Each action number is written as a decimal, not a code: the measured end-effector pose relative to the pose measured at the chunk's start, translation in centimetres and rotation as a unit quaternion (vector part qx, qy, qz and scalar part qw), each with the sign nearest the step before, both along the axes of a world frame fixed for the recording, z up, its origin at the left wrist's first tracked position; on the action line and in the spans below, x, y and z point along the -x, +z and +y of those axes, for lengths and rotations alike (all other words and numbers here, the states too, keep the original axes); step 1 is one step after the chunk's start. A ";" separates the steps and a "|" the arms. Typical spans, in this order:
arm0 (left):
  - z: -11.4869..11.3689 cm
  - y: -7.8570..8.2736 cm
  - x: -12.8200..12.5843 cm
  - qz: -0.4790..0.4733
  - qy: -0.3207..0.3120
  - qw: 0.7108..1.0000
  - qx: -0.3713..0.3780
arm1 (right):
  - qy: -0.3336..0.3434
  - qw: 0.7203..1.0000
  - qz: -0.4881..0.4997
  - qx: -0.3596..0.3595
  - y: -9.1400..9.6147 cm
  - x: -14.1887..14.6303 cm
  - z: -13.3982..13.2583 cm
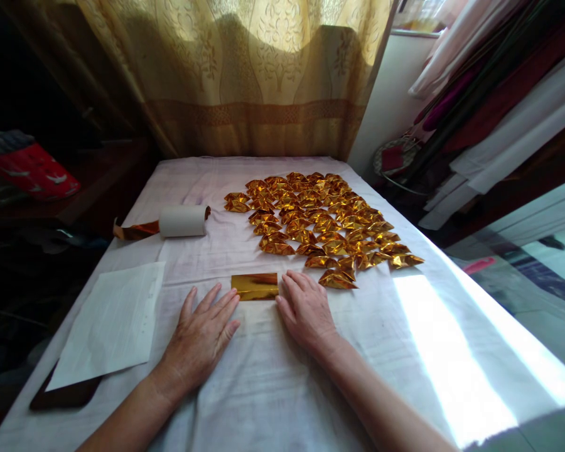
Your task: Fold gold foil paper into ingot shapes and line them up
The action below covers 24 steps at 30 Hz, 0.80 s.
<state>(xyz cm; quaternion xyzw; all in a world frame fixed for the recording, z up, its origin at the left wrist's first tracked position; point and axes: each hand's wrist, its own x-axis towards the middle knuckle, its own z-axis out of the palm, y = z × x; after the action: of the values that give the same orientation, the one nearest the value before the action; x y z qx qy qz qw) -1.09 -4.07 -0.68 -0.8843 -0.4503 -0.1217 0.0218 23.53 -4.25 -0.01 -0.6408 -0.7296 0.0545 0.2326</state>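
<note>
A small rectangle of gold foil paper lies flat on the cloth-covered table, a crease line running along its lower part. My left hand rests palm down with fingers spread, its fingertips at the foil's left edge. At the right end of the foil, my right hand lies flat, fingers stretched out and close together, fingertips by the edge. Beyond it, several folded gold foil ingots sit in rows; the nearest ingot is just past my right fingertips.
A white roll with coppery foil stands left of the ingots. A white paper sheet partly covers a dark flat object at the left. Patterned curtains hang behind the table; clothes hang at right.
</note>
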 end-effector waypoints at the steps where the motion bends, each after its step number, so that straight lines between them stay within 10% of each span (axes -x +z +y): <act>1: 0.0 0.0 -0.1 -0.005 0.001 1.000 -0.001 | 0.001 1.000 0.012 -0.006 -0.2 0.0 0.2; 24: -0.6 1.5 -2.0 -0.086 0.042 0.993 -0.066 | 0.022 0.974 0.225 -0.003 -0.3 0.6 0.6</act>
<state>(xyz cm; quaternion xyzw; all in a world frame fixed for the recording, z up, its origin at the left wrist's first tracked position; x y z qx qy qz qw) 0.86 -4.67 0.79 -0.8477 -0.4778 -0.2258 0.0467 22.93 -3.64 -0.29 -0.5949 -0.6731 0.2000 0.3913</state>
